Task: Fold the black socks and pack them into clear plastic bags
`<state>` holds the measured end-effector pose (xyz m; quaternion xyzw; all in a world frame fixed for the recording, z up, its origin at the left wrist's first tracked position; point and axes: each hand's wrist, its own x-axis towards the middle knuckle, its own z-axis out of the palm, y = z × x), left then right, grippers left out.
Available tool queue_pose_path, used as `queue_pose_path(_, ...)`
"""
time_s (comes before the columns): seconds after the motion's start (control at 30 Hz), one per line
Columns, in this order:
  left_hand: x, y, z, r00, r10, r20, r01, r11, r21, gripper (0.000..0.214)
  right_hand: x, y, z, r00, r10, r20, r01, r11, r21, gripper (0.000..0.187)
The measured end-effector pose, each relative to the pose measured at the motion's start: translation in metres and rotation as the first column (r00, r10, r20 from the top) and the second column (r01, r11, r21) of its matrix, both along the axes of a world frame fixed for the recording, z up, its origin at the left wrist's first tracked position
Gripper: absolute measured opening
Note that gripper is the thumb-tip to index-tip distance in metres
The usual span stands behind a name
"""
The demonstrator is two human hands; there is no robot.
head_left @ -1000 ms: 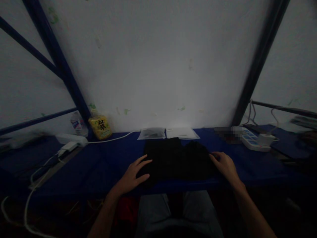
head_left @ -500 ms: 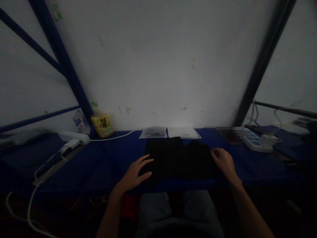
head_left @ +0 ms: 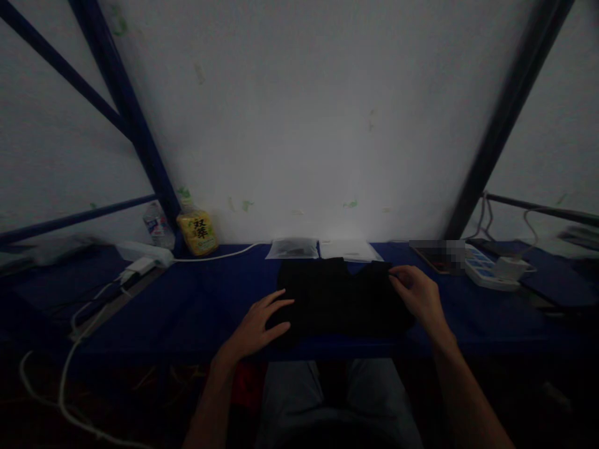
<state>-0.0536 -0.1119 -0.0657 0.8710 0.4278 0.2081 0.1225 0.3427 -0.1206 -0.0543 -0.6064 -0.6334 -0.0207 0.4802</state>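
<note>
A black cloth (head_left: 337, 299), perhaps a folded garment, lies on the blue table (head_left: 201, 299) in front of me. Its exact kind is too dark to make out. My left hand (head_left: 264, 321) rests with spread fingers on the cloth's left edge. At the upper right corner, my right hand (head_left: 418, 296) pinches the cloth between thumb and fingers. Between that corner and the left part, the far edge dips in a notch.
Two flat plastic packets, a grey one (head_left: 294, 248) and a white one (head_left: 349, 250), lie by the wall. A yellow drink bottle (head_left: 199, 232) and a clear bottle (head_left: 158, 227) stand left. A phone (head_left: 435, 257) and a power strip (head_left: 489, 271) lie right.
My right hand has moved up and slightly left, bringing the cloth's right corner away from me and flatter. The left hand stays in place on the cloth. The view has shifted slightly.
</note>
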Motion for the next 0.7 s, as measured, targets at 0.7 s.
queue_pose_path(0.7, 0.000, -0.002, 0.001, 1.000, 0.002, -0.023, -0.002, 1.000, -0.011, 0.048, -0.104, 0.004, 0.011, 0.802, 0.593, 0.065, -0.566, 0.791, -0.234, 0.033)
